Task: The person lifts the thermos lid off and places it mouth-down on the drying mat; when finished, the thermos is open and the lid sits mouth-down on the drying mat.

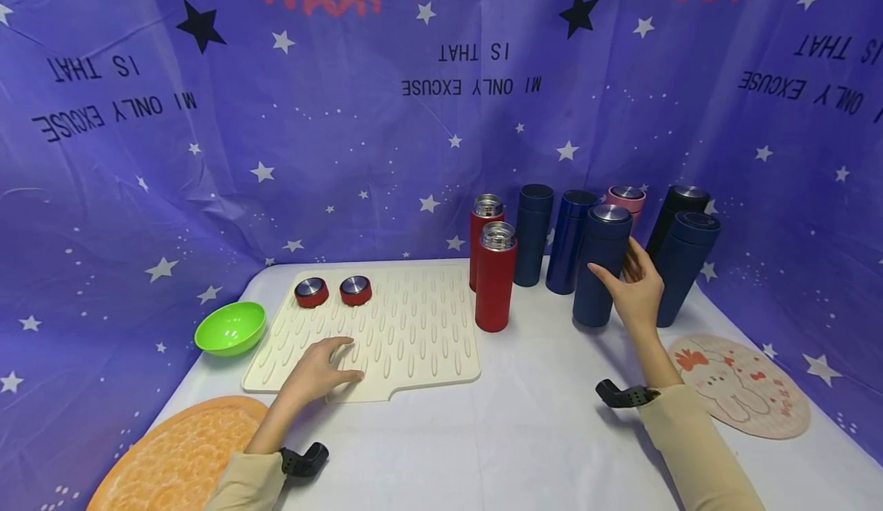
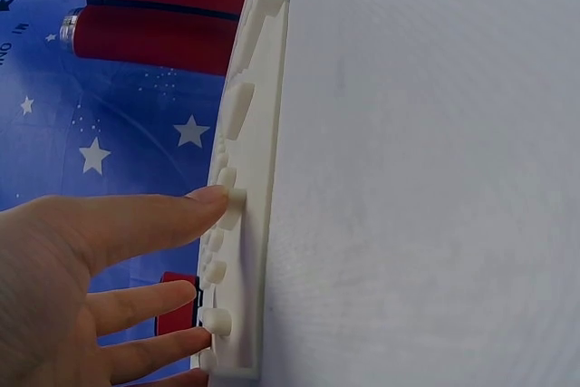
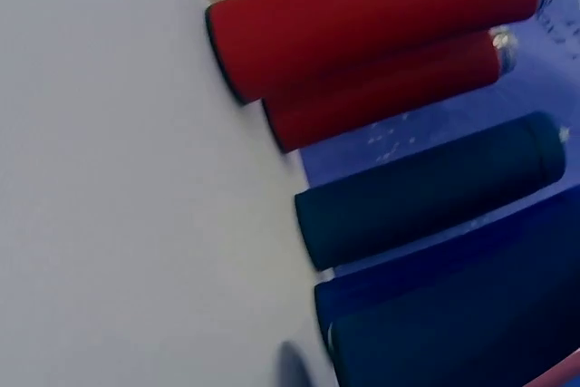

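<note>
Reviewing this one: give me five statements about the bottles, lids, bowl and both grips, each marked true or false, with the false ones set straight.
1. The person's right grip holds a silver-topped dark blue bottle. True.
2. Two red lids lie on the cream mat. True.
3. The left grip holds one of the red lids. False: the left grip holds nothing.
4. Both red bottles are capped. False: both stand uncapped.
5. In the head view, the green bowl sits left of the cream mat. True.
</note>
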### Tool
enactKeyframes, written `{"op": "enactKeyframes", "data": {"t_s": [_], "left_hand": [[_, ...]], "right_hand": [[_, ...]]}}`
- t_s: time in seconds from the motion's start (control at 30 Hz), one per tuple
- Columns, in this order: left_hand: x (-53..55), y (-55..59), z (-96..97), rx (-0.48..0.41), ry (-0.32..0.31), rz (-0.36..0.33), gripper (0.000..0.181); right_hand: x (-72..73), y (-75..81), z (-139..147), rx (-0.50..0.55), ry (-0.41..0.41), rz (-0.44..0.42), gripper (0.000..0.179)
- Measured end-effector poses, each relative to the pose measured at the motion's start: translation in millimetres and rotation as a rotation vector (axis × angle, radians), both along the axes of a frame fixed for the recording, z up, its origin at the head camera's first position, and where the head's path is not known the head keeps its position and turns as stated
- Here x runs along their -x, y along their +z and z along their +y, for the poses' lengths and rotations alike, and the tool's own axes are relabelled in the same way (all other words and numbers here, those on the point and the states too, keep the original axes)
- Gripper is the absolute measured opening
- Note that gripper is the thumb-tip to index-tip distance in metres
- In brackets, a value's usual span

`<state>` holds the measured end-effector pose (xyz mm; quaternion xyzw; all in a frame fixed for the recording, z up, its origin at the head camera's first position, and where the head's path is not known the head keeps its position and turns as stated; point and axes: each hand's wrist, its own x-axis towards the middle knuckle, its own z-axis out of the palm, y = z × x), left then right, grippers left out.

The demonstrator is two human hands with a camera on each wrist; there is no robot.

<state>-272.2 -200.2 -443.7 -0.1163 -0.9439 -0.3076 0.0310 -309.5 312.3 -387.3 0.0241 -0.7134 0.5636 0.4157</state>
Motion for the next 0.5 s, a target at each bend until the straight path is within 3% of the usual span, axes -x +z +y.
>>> {"op": "enactKeyframes", "data": {"t_s": [0.13, 0.3, 0.5], "left_hand": [[0.3, 0.3, 0.1, 0.003, -0.008, 0.010, 0.069], [0.6, 5.4, 3.5, 0.008, -0.032, 0.056, 0.068], [1.3, 18.7, 12.4, -0.013, -0.081, 0.096, 0.064]], "right_hand": [[3.5, 3.9, -1, -0.021, -0.004, 0.012, 0.075], [-3.6, 15.8, -9, -0.099, -0.035, 0.052, 0.074], [-25.6, 39.7, -27, -0.183, -0.060, 0.076, 0.074]]}}
